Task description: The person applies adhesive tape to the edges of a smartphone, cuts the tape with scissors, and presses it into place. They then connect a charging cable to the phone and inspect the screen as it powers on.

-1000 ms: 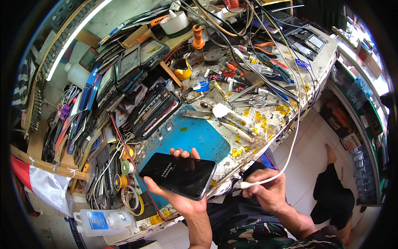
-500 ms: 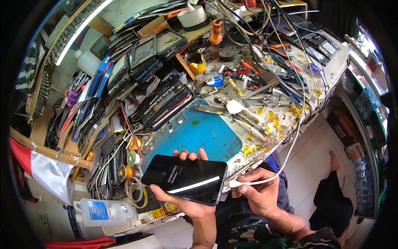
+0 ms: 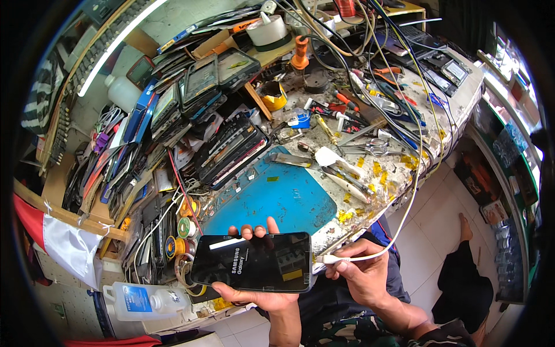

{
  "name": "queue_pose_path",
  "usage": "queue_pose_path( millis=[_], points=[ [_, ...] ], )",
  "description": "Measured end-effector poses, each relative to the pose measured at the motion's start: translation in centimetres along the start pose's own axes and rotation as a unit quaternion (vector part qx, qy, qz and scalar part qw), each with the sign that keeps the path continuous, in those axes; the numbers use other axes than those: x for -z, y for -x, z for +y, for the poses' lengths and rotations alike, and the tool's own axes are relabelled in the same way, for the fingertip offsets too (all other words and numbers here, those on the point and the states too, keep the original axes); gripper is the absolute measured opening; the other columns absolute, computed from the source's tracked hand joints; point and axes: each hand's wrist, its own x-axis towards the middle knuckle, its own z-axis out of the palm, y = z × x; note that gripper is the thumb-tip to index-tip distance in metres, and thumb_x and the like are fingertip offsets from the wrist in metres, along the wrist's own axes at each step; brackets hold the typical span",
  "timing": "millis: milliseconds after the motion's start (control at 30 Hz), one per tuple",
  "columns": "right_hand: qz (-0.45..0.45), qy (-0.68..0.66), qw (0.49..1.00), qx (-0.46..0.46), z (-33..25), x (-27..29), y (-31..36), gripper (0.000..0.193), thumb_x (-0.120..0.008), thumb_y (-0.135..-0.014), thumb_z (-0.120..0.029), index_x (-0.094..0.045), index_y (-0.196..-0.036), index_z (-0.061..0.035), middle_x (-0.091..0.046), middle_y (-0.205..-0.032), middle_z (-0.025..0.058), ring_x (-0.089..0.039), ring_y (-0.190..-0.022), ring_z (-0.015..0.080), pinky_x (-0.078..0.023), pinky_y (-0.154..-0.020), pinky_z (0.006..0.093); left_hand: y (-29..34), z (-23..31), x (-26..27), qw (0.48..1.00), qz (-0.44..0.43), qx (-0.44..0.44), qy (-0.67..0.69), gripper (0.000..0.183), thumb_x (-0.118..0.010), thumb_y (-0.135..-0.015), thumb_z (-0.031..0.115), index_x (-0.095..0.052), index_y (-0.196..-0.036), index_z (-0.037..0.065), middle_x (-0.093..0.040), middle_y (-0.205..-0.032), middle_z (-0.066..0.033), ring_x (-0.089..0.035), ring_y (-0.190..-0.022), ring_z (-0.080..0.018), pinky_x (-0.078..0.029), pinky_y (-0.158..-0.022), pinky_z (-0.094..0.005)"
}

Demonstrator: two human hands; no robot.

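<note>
Phone, black: one (image 3: 251,262), face up, pale lettering on a dark screen; held above the near side of the bench (image 3: 469,81), just short of the blue mat (image 3: 277,196).
Left grip: one (image 3: 266,298), closed round the phone, thumb along the near long edge, fingertips over the far one.
Right grip: one (image 3: 364,272), pinching the white plug (image 3: 334,259) at the phone's right end; whether it is seated cannot be told.
Cable, white: one (image 3: 370,255), looping up from the plug toward the tangled cords.
Hazards, judged: a plug pushed in askew could strain the port; a snagged cable could tug it loose; a slackened left grip could drop the phone past the bench edge.
Edges and room: near bench edge slants up rightward, floor tiles (image 3: 425,214) beyond; spools (image 3: 186,227) crowd the left; the mat offers the broadest flat stretch.
</note>
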Motion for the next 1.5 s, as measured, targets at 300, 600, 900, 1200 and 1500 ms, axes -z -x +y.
queue_pose_path(
  millis=[300,600,900,1200,1500],
  points=[
    [0.027,0.042,0.999,-0.020,0.0,-0.8,0.0,0.019,-0.073,-0.086,-0.006,-0.060,-0.093,0.0063,-0.070,-0.085,0.0215,-0.070,-0.069,0.0228,-0.057,-0.060,0.0314,0.1,-0.2,-0.1,1.000,-0.011,0.006,-0.002,0.084,-0.057,-0.085,0.068,-0.044,-0.125,-0.004,-0.052,-0.109,-0.0114,-0.053,-0.106,-0.0253,-0.026,-0.119,-0.0454],
    [0.036,0.053,0.996,-0.064,-0.3,-0.1,-0.1,0.015,-0.072,-0.086,-0.001,-0.062,-0.092,0.0080,-0.070,-0.084,0.0207,-0.069,-0.069,0.0218,-0.058,-0.062,0.0322,0.3,-0.8,1.0,0.996,-0.060,-0.030,-0.052,0.099,-0.064,-0.076,0.074,-0.033,-0.138,0.005,-0.048,-0.112,-0.0104,-0.052,-0.108,-0.0268,-0.026,-0.118,-0.0493],
    [0.062,0.113,0.984,-0.123,1.2,1.0,-0.3,0.016,-0.073,-0.084,-0.005,-0.065,-0.090,0.0076,-0.069,-0.075,0.0141,-0.066,-0.064,0.0170,-0.054,-0.061,0.0290,0.7,-0.8,1.4,0.986,-0.054,-0.008,-0.160,0.097,-0.074,-0.072,0.067,-0.033,-0.137,0.009,-0.051,-0.111,-0.0114,-0.053,-0.105,-0.0256,-0.029,-0.116,-0.0480],
    [0.051,-0.011,0.968,-0.247,3.8,0.8,1.5,0.032,-0.058,-0.099,-0.037,-0.052,-0.099,-0.0061,-0.063,-0.082,0.0095,-0.061,-0.068,0.0199,-0.050,-0.060,0.0330,0.2,-0.8,2.0,0.989,-0.007,-0.009,-0.146,0.097,-0.064,-0.072,0.078,-0.039,-0.136,0.010,-0.053,-0.108,-0.0101,-0.055,-0.103,-0.0273,-0.029,-0.115,-0.0530],
    [-0.235,0.202,0.933,-0.181,-2.9,-1.4,2.1,0.011,-0.071,-0.088,-0.006,-0.065,-0.083,0.0019,-0.066,-0.080,0.0056,-0.059,-0.073,0.0099,-0.048,-0.066,0.0257,0.0,-0.2,1.9,0.990,0.000,-0.016,-0.139,0.096,-0.068,-0.071,0.075,-0.037,-0.135,0.011,-0.054,-0.108,-0.0095,-0.055,-0.104,-0.0272,-0.028,-0.115,-0.0522]
  ],
)
